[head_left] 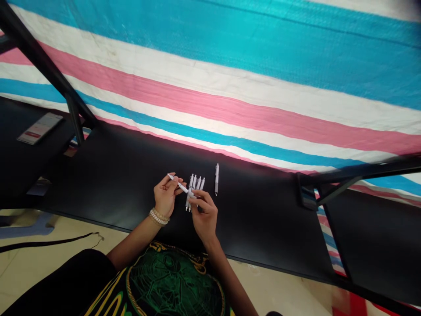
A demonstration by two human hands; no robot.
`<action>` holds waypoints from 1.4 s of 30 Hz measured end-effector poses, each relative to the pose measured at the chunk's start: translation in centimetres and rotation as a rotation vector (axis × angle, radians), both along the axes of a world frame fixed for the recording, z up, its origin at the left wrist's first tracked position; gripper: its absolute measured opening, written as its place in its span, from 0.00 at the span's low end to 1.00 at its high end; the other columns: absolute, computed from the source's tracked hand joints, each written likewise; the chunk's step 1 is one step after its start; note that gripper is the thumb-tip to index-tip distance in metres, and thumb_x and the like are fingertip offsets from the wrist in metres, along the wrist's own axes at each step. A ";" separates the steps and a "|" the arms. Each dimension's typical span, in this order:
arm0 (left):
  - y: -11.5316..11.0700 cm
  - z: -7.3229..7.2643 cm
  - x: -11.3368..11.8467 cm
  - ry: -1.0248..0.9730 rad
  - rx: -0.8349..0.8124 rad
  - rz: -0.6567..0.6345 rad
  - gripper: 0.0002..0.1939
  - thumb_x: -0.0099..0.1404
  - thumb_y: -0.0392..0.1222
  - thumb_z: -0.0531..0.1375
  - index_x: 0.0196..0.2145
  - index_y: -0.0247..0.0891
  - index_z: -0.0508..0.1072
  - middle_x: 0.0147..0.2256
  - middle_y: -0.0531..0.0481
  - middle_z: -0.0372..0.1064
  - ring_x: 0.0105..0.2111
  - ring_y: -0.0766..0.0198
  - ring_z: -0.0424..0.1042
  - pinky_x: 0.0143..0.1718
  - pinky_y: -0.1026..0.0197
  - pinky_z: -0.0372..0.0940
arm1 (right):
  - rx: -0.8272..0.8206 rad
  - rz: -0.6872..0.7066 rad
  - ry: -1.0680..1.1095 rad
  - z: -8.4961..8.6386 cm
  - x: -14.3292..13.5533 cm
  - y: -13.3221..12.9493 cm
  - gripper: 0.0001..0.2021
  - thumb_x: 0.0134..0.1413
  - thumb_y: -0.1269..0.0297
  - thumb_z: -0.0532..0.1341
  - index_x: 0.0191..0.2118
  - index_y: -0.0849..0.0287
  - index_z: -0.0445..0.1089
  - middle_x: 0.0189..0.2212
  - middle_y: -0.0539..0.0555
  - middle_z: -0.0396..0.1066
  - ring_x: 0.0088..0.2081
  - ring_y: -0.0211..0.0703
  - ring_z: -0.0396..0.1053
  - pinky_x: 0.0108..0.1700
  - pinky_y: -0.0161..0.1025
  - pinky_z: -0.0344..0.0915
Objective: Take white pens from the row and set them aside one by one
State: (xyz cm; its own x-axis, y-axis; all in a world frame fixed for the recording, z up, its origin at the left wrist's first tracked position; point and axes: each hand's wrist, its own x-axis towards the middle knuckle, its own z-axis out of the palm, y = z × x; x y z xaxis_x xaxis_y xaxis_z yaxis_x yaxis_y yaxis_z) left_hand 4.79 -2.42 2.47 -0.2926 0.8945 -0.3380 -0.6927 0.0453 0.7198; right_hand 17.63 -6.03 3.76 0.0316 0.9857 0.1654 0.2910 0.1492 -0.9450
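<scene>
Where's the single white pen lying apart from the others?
In the head view, the lone white plastic pen lies on the black table, just right of the row of white pens.

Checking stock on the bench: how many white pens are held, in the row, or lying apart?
Held in the left hand and right hand: 1 white pen
Row of pens on the black table: 4
Lone pen: 1
Total: 6

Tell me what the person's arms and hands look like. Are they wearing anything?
Both arms are bare, with no sleeves reaching the forearms. The left hand has pale beaded bracelets stacked around its wrist. The right hand wears nothing: no ring, watch or glove that I can see.
</scene>
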 end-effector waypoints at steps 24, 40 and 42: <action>-0.2 -0.1 0.3 0.058 0.008 -0.028 0.25 0.55 0.48 0.71 0.46 0.34 0.72 0.35 0.44 0.77 0.34 0.57 0.80 0.39 0.55 0.74 | -0.076 0.025 -0.074 -0.7 0.1 0.1 0.14 0.61 0.63 0.61 0.52 0.56 0.71 0.40 0.55 0.75 0.36 0.43 0.74 0.40 0.41 0.72; 0.6 -1.4 -1.7 -0.190 -0.100 0.052 0.12 0.58 0.38 0.70 0.39 0.32 0.75 0.37 0.45 0.77 0.38 0.65 0.79 0.42 0.66 0.73 | 0.051 0.054 -0.278 1.1 1.4 -0.6 0.13 0.67 0.65 0.54 0.49 0.54 0.75 0.32 0.53 0.69 0.33 0.42 0.67 0.37 0.40 0.66; 0.5 -1.2 -1.4 -0.171 -0.088 0.033 0.13 0.58 0.39 0.71 0.39 0.33 0.75 0.37 0.46 0.77 0.38 0.65 0.78 0.42 0.64 0.73 | 0.049 0.060 -0.303 1.0 0.9 -0.5 0.14 0.67 0.64 0.53 0.49 0.55 0.75 0.31 0.53 0.68 0.31 0.42 0.67 0.36 0.39 0.66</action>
State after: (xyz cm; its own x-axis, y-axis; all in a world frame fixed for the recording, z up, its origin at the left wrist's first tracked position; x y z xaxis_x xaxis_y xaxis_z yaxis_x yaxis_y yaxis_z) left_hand 3.38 -1.96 1.24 -0.2527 0.8501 -0.4621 -0.8068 0.0785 0.5855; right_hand 18.54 -6.52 4.79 -0.0847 0.9750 0.2052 0.5479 0.2176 -0.8078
